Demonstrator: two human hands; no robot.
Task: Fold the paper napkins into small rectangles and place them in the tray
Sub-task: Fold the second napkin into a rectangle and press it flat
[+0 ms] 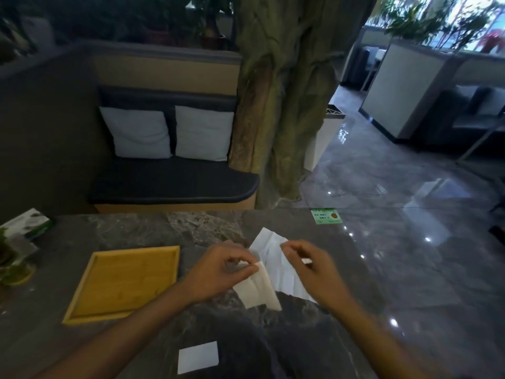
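A white paper napkin [276,266], creased and partly unfolded, hangs just above the dark marble table [164,233]. My left hand [218,272] pinches its near left corner, where one flap is doubled over. My right hand [308,263] pinches its right edge between thumb and fingers. Left of my hands lies a square wooden tray [93,299] with nothing in it. A small folded white napkin [198,356] lies flat on the table near the front edge, between my forearms.
At the table's far left stand a green-and-white tissue pack [27,222] and a small potted plant [11,263]. A green sticker [326,216] sits at the far right corner. A cushioned bench [175,181] and a tree trunk [287,105] stand beyond the table.
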